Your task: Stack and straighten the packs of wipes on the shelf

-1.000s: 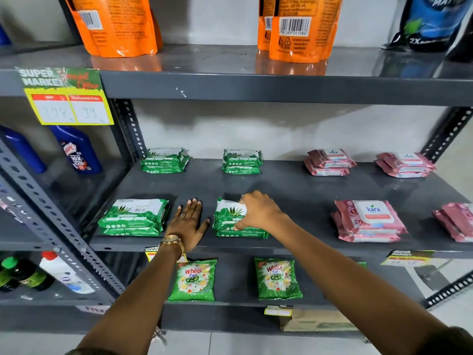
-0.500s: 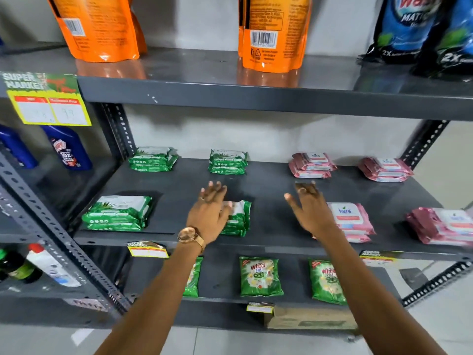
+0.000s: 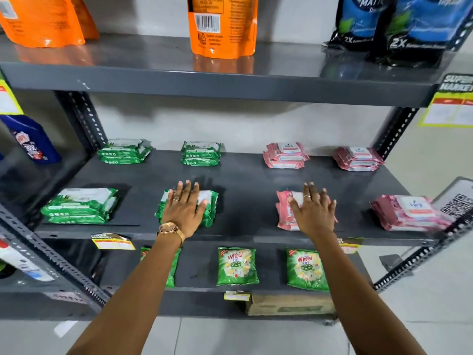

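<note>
On the grey middle shelf [image 3: 245,180] lie stacks of wipes, green on the left and pink on the right. My left hand [image 3: 183,210], fingers spread, lies flat on the front green stack [image 3: 210,206] near the middle. My right hand [image 3: 314,212] rests flat and open on the front pink stack [image 3: 284,213]. Another green stack [image 3: 79,205] sits at the front left and a pink stack [image 3: 409,212] at the front right. At the back stand two green stacks [image 3: 124,151] [image 3: 201,153] and two pink stacks [image 3: 285,155] [image 3: 357,158].
Orange pouches [image 3: 222,24] and blue-black pouches [image 3: 399,26] stand on the upper shelf. Green detergent packets [image 3: 236,265] lie on the lower shelf. A blue bottle [image 3: 32,139] stands in the left bay. Slotted uprights [image 3: 82,119] frame the shelf; price tags [image 3: 112,242] hang off its front edge.
My right hand left the green stack and moved right onto the front pink stack. My left hand slid from the bare shelf onto the green stack. The view shifted right.
</note>
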{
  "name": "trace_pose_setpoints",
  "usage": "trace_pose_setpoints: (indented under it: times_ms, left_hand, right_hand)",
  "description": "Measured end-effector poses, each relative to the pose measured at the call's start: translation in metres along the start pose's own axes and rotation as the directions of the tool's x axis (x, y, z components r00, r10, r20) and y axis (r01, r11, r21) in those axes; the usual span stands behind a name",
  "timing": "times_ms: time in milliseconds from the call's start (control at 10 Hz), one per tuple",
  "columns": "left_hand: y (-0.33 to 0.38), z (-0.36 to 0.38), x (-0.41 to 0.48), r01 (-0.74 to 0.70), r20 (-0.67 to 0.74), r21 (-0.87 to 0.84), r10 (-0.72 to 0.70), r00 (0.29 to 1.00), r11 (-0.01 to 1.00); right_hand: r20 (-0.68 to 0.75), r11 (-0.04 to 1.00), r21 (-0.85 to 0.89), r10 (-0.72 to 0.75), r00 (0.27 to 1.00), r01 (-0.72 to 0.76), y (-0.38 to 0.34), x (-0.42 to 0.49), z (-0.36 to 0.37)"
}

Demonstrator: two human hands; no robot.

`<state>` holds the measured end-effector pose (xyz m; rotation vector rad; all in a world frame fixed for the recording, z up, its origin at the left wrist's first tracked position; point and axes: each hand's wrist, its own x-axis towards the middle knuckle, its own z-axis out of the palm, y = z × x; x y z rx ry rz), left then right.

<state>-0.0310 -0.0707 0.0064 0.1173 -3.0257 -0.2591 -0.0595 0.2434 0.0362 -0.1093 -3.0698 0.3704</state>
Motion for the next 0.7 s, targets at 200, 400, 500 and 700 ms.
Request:
trace_pose_setpoints:
  times_ms: [200, 400, 500, 700]
  left_hand:
    - [0.000, 0.011, -0.005, 0.027, -0.076, -0.019, -0.028, 0.997, 0.999]
    - [0.001, 0.005, -0.008, 0.024, -0.045, -0.022, -0.025, 0.999, 0.999]
    - [0.002, 0.001, -0.007, 0.027, 0.002, -0.025, -0.027, 1.000, 0.999]
    - [0.013, -0.028, -0.009, 0.041, 0.069, -0.180, -0.029, 0.997, 0.983]
  right_hand:
    - [-0.060, 1.000, 0.005, -0.025, 0.998, 0.025, 0.005, 0.001, 0.010]
    - [-0.080, 1.000, 0.010, -0.015, 0.997, 0.016, 0.003, -0.003, 0.009]
    - [-0.046, 1.000, -0.015, -0.017, 0.999, 0.016, 0.003, -0.003, 0.006]
    - [-0.066, 0.995, -0.066, -0.078, 0.995, 0.074, -0.008, -0.013, -0.007]
